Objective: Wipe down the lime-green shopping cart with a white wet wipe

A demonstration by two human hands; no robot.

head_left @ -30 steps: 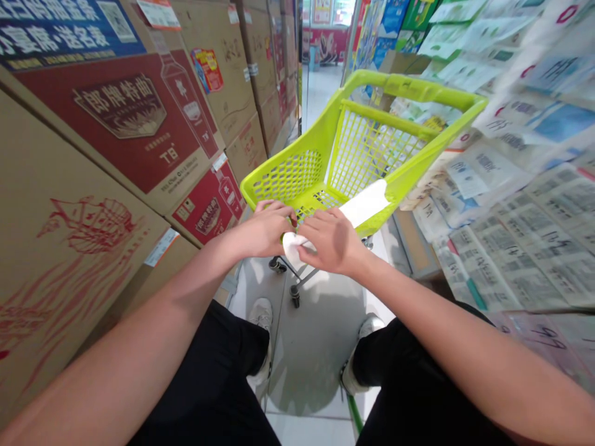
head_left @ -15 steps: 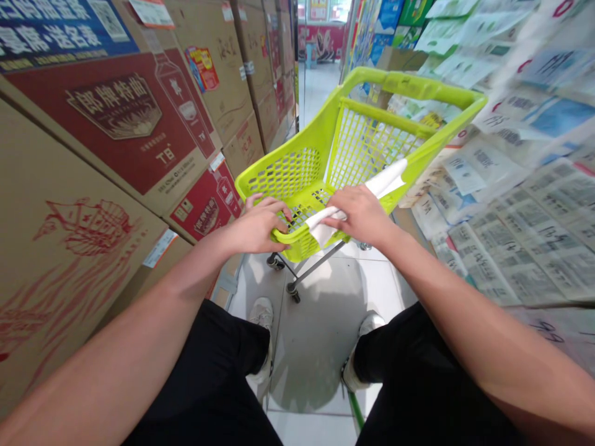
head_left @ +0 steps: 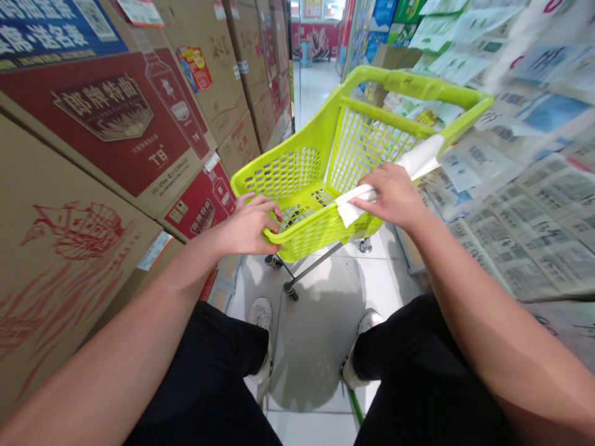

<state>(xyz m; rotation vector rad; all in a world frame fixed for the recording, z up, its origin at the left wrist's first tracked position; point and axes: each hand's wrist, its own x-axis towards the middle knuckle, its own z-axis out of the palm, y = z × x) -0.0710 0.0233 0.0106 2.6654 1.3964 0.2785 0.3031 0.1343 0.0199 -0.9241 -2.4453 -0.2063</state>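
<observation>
A lime-green shopping cart (head_left: 297,167) stands in front of me on its wheels, its basket mesh-sided and its push handle on the far side. My left hand (head_left: 253,224) is closed over the near left corner of the basket rim. Along the right-hand rim, my right hand (head_left: 393,192) grips a white cloth (head_left: 421,158) folded over the edge. One end of the cloth pokes out below the thumb, and the rest trails along the rim toward the handle. The palm side of both hands is hidden.
Stacked cardboard cartons (head_left: 102,118) wall the left side. Plastic-wrapped packs (head_left: 515,210) with handwritten numbers are piled on the right, close to the cart. A tiled aisle (head_left: 316,93) runs on ahead. My shoes stand apart on the floor (head_left: 320,334), a green stick (head_left: 356,406) beside the right one.
My right hand has slid with the white cloth along the right rim, away from the near corner toward the handle. My left hand keeps its hold on the corner.
</observation>
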